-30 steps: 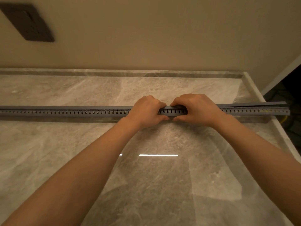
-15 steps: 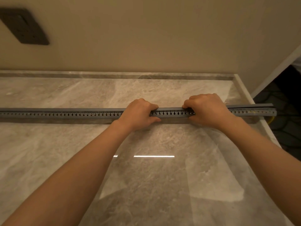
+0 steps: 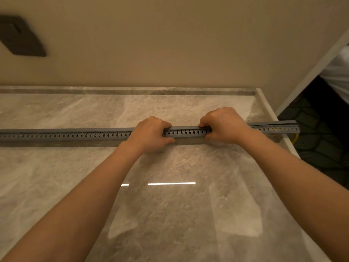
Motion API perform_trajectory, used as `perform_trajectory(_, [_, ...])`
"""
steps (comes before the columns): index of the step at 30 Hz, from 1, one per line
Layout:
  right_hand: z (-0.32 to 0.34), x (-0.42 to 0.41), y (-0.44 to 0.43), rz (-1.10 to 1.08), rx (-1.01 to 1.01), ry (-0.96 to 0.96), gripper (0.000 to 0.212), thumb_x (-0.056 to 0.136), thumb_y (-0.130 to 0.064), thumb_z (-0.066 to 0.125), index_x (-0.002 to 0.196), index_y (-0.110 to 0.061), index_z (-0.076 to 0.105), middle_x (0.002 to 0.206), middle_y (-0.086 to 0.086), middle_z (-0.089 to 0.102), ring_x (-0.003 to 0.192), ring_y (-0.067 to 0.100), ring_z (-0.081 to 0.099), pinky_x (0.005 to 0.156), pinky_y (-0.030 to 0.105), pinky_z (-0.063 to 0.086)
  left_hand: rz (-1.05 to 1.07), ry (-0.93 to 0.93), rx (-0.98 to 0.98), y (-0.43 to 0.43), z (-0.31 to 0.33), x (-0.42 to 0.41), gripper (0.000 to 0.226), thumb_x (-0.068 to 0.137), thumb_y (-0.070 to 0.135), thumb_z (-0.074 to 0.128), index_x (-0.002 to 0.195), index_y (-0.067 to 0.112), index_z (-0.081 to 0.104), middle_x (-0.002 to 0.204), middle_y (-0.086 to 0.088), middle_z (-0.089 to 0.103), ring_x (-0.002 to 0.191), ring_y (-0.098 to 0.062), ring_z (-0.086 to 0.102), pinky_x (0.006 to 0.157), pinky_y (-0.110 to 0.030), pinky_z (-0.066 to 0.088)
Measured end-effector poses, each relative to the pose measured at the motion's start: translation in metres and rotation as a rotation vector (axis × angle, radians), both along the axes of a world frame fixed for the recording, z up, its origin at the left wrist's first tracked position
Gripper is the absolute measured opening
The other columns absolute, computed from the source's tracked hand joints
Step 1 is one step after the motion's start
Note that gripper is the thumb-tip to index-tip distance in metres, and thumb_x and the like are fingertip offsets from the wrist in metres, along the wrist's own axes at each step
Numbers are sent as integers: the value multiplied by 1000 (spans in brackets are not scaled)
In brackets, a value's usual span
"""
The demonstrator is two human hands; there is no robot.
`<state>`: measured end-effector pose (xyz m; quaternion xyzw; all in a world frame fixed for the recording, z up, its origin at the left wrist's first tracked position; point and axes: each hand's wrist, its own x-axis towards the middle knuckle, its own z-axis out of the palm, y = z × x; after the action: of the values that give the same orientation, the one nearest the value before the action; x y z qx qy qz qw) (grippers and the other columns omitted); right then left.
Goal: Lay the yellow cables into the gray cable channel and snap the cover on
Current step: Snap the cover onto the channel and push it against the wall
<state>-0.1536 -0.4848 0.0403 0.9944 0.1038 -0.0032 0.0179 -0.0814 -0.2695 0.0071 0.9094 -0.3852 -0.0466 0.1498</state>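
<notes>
Nearest to us, our two bare forearms reach out over the polished gray marble countertop (image 3: 170,220), where a thin white strip of reflected light (image 3: 171,183) shows between them. Further out, our left hand (image 3: 149,133) grips the gray cable channel (image 3: 75,136): the fingers curl over its top and the thumb lies along the near side at its base. Just to the right, with a short stretch of slotted wall bare between them, our right hand (image 3: 224,125) clamps the channel the same way, fingers bent over the top edge and thumb tucked under the near side. The channel lies flat on the countertop and runs straight from the left edge of the view to the counter's right edge, where its end sticks out a little past the rim. The cover (image 3: 272,123) sits on top of it; left of our hands it looks flush, while at the right end it stands slightly apart from the channel wall. A yellow cable (image 3: 295,138) droops from that end toward the dark patterned floor (image 3: 317,148), and a bit of yellow shows through the slots near there. Beyond lie the counter's raised back edge, then the beige wall (image 3: 170,44) with a dark plate (image 3: 20,36) at upper left.
</notes>
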Motion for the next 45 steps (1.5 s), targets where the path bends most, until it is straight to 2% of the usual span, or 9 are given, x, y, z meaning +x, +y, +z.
perform_trajectory(5, [3, -1, 4, -69, -11, 32, 31, 78, -29, 63, 109, -29, 65, 102, -4, 70, 91, 22, 63, 70, 30, 42, -54, -104, 26, -18, 0, -2, 22, 79, 44, 59, 82, 22, 58, 71, 5, 55, 68, -16, 47, 54, -28, 29])
perform_trajectory(9, [4, -4, 6, -122, 37, 30, 30, 79, -32, 63, 108, -28, 66, 100, -1, 70, 90, 25, 62, 70, 32, 40, -122, -101, -31, -49, -3, -11, 26, 82, 44, 57, 90, 19, 59, 85, -1, 63, 79, -22, 58, 58, -31, 32])
perform_trajectory(13, [0, -6, 7, -143, 49, -13, 22, 80, -36, 62, 99, -27, 68, 94, 1, 71, 87, 27, 62, 64, 29, 34, -84, -149, -59, -69, -11, -19, 30, 86, 42, 54, 99, 17, 63, 90, -5, 66, 81, -27, 60, 58, -31, 33])
perform_trajectory(20, [-2, -6, 3, -123, 72, -14, 26, 80, -43, 60, 100, -26, 65, 96, 1, 68, 87, 27, 62, 65, 31, 38, -94, -170, -82, -69, -12, -15, 27, 84, 42, 55, 94, 19, 65, 83, -7, 66, 77, -29, 60, 56, -31, 30])
perform_trajectory(27, [-4, -12, -16, -60, 235, 28, 30, 81, -38, 61, 108, -26, 64, 100, -2, 66, 93, 20, 59, 73, 37, 48, -66, -152, -127, -67, -10, -17, 19, 81, 35, 59, 85, 18, 65, 74, -6, 66, 72, -28, 59, 56, -29, 30])
perform_trajectory(33, [-4, -20, -68, -34, 139, 122, 31, 78, -28, 61, 110, -27, 60, 100, -3, 65, 87, 19, 58, 68, 33, 48, -5, -118, -83, -70, -4, -26, 20, 81, 32, 64, 93, 16, 66, 81, -5, 68, 79, -26, 60, 63, -32, 42])
perform_trajectory(39, [-4, -20, -100, -28, 184, 234, 35, 78, -39, 65, 111, -28, 58, 101, -2, 67, 87, 17, 58, 69, 32, 48, 40, -69, -52, -72, 2, -32, 14, 79, 27, 65, 85, 14, 65, 73, -6, 65, 72, -25, 59, 60, -33, 42])
perform_trajectory(43, [-4, -16, -101, 46, 163, 200, 35, 75, -39, 68, 107, -30, 60, 99, -6, 67, 85, 16, 58, 64, 30, 42, 72, -63, -34, -73, 4, -35, 16, 77, 26, 67, 86, 12, 65, 76, -8, 67, 75, -26, 59, 62, -33, 44])
perform_trajectory(45, [-2, -16, -103, 69, 134, 186, 30, 75, -40, 67, 103, -30, 63, 92, -7, 67, 81, 16, 59, 63, 31, 44, 80, -61, -31, -74, 5, -36, 21, 77, 26, 68, 91, 11, 67, 80, -9, 69, 79, -27, 61, 66, -34, 47])
